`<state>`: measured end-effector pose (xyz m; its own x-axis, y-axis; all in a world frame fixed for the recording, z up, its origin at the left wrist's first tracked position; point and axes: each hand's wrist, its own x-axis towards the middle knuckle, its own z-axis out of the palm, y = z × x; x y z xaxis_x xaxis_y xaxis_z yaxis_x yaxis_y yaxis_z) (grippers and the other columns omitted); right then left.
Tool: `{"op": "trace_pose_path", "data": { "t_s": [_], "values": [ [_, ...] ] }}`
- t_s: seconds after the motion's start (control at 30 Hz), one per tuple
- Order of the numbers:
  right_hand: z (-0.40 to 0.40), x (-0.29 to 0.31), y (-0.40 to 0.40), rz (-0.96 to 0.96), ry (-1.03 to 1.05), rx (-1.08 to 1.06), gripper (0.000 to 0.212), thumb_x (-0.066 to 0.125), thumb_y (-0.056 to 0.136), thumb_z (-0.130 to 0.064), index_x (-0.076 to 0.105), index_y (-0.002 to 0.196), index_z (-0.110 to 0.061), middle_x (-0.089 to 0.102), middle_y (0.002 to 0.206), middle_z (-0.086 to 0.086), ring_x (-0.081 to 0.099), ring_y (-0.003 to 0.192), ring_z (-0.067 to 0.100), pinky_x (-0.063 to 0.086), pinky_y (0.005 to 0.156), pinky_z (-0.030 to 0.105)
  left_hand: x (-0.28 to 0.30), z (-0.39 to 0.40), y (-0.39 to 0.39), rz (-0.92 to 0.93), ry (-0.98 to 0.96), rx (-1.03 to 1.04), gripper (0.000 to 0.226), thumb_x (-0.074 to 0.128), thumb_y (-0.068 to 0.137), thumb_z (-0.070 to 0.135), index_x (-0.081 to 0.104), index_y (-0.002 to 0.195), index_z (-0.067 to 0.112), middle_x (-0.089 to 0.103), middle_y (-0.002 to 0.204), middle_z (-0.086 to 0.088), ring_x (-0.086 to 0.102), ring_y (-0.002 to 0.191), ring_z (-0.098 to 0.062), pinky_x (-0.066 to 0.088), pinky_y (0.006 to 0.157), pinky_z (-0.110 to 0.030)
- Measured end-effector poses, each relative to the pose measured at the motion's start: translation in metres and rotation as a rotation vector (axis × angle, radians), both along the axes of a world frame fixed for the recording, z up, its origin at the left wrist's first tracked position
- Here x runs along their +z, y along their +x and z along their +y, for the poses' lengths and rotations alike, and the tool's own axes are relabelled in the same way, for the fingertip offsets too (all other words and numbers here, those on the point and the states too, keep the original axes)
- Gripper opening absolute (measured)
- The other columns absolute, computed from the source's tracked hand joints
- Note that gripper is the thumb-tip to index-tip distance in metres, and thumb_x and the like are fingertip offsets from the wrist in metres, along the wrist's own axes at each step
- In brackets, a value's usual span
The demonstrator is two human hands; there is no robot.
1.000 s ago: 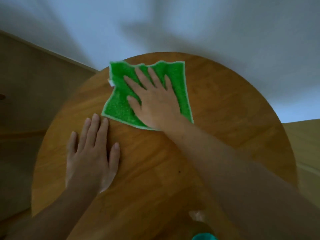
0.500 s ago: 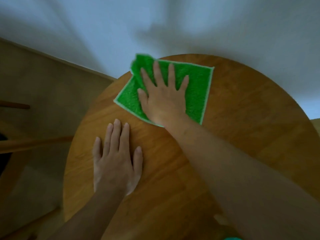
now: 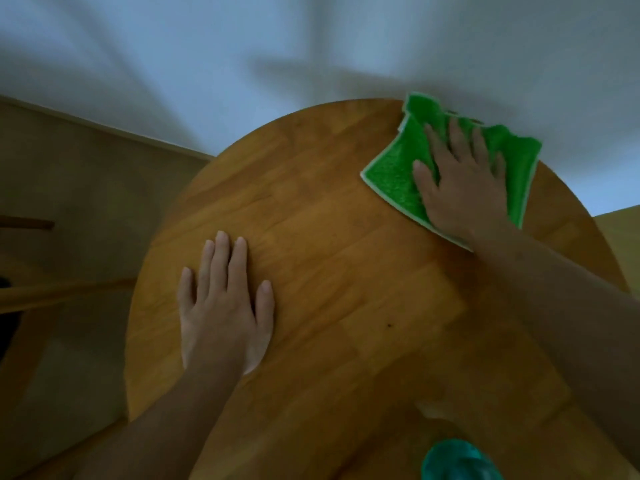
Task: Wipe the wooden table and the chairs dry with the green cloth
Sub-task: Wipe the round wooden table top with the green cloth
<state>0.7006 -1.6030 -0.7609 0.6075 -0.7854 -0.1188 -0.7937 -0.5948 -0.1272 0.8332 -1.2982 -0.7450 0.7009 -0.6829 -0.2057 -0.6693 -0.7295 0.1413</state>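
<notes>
Both hands flat on round wooden table (image 3: 346, 271) by white wall (image 3: 311, 46), right hand (image 3: 464, 188) pressing green cloth (image 3: 391, 174).

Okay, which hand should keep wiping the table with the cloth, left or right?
Right. The right hand already lies flat on the green cloth at the table's far edge, fingers spread, ready to sweep. The left hand rests flat on bare wood, well apart from the cloth, probably just bracing.

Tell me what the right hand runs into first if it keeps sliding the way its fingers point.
Probably the wall. The right hand presses the green cloth at the table far rim, fingers pointing at the wall; the gap between rim and wall is unclear.
</notes>
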Motion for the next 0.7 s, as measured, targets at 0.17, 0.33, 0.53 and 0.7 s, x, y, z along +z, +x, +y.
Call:
{"op": "trace_pose_path", "data": {
  "t_s": [0.17,0.33,0.53,0.7],
  "values": [
    [0.004,0.001,-0.066,-0.038,0.012,-0.477,0.069,0.015,0.091,-0.064,0.008,0.153,-0.035,0.004,0.162,0.004,0.002,0.147,0.032,0.002,0.113,0.064,-0.001,0.000,-0.001,0.001,-0.006,0.011,0.068,0.010,0.094,0.054,0.009,0.152,0.018,0.001,0.159,-0.001,-0.007,0.145,-0.013,0.002,0.117,-0.042],
    [0.012,0.002,0.004,-0.006,0.046,-0.393,0.072,0.010,0.091,-0.064,0.002,0.154,-0.029,-0.002,0.162,0.007,-0.005,0.145,0.042,-0.003,0.106,0.073,-0.001,0.000,-0.001,0.003,-0.015,0.003,0.068,0.009,0.094,0.054,0.010,0.152,0.017,0.002,0.159,-0.003,-0.007,0.145,-0.014,0.002,0.117,-0.042],
    [0.078,0.004,0.067,0.084,0.010,0.251,0.068,0.005,0.091,-0.065,-0.003,0.152,-0.035,-0.009,0.162,0.003,-0.009,0.145,0.041,-0.005,0.106,0.071,-0.002,0.000,0.001,0.007,-0.046,0.003,0.067,0.014,0.095,0.053,0.013,0.152,0.018,0.006,0.159,-0.003,-0.003,0.145,-0.013,0.004,0.117,-0.043],
    [0.145,0.004,0.046,0.085,0.006,0.717,0.064,0.011,0.094,-0.060,0.007,0.153,-0.036,0.003,0.163,-0.001,0.002,0.147,0.035,0.003,0.110,0.067,0.000,0.000,0.001,0.030,-0.080,0.023,0.065,0.015,0.094,0.051,0.013,0.152,0.022,0.005,0.159,0.002,-0.009,0.143,-0.006,-0.002,0.116,-0.037]
  ]
}}
